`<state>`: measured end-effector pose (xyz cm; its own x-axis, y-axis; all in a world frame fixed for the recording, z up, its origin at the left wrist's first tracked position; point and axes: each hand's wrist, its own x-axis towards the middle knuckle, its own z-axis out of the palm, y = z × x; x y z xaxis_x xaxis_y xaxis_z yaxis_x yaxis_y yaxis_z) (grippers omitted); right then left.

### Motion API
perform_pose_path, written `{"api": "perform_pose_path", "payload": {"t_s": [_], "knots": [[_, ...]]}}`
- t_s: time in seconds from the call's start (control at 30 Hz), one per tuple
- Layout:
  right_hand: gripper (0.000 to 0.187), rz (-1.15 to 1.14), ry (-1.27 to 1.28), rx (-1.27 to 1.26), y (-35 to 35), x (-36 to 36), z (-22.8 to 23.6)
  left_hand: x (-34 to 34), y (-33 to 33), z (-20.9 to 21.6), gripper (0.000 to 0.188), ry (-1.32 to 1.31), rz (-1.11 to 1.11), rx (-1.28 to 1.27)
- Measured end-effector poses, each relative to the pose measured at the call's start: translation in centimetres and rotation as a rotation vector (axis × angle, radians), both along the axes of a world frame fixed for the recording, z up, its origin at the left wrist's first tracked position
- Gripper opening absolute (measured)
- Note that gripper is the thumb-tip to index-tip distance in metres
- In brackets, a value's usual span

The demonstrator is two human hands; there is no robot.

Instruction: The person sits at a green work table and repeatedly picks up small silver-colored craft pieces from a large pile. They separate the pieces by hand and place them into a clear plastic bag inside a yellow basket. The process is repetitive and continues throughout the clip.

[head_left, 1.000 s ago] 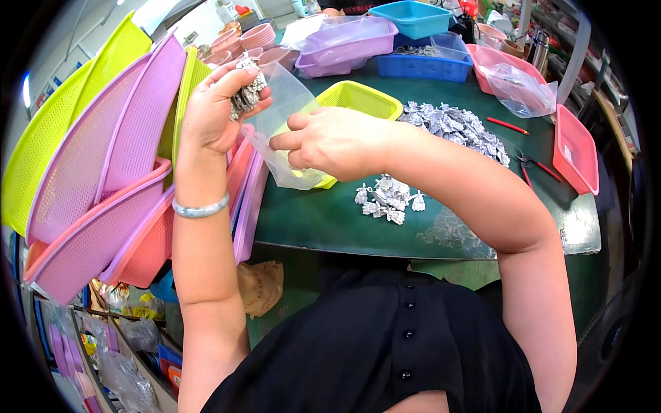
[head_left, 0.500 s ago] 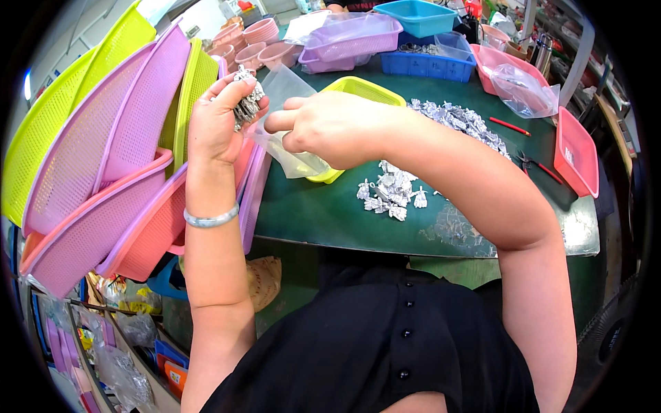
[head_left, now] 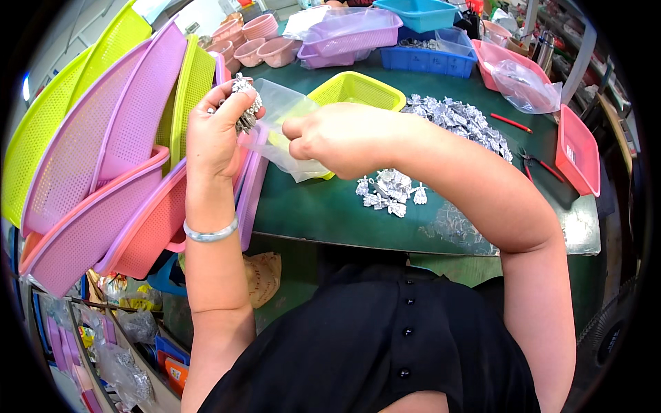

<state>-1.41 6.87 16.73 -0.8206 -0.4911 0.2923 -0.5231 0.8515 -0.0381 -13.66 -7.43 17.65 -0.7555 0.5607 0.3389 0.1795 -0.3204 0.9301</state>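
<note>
My left hand [head_left: 215, 134] is raised at the left, closed round a bunch of small silver metal pieces [head_left: 248, 118] that stick out past the thumb. A clear plastic bag [head_left: 272, 103] spreads between my two hands, over the near side of a yellow-green basket [head_left: 372, 85]. Over the bag's right part is my right hand [head_left: 348, 138], fingers curled in and thumb side toward the left hand. What its fingertips hold, if anything, is hidden. Beyond my right forearm lies a large pile of silver pieces [head_left: 458, 124]; a smaller pile [head_left: 391, 189] is nearer me.
Stacked purple, pink and green baskets [head_left: 76, 144] crowd the left side. Red-handled pliers [head_left: 537, 164], a red pen [head_left: 511, 122] and a pink tray [head_left: 577, 151] lie at the right of the green table [head_left: 323, 220]. Blue bins [head_left: 427, 60] and pink pots [head_left: 261, 48] stand behind.
My right hand has drawn slightly right and away from the left hand, and its fingers have curled in. The bag now shows wider between the hands. My left hand keeps its bunch.
</note>
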Motion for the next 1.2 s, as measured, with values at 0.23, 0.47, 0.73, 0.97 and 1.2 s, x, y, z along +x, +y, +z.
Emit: {"api": "perform_pose_path", "payload": {"t_s": [0.23,0.47,0.73,0.97,1.2], "knots": [[0.012,-0.270,0.180,0.062,1.0,1.5,0.0,0.9,1.0,-0.3,0.021,0.018,-0.083,-0.022],[0.014,-0.546,0.405,0.102,2.0,3.4,-1.0,1.2,3.8,0.9,0.022,0.237,-0.133,-0.136],[0.015,-0.381,0.431,-0.041,2.1,5.5,-1.6,-0.2,7.6,1.8,0.027,0.377,-0.313,-0.874],[0.011,-0.235,0.591,-0.014,2.6,3.8,-0.5,-1.9,12.7,0.5,0.019,0.872,-0.299,-1.338],[0.021,-0.193,0.550,-0.307,4.8,2.7,-0.1,-2.4,14.4,3.5,0.019,0.973,-0.208,-1.339]]}}
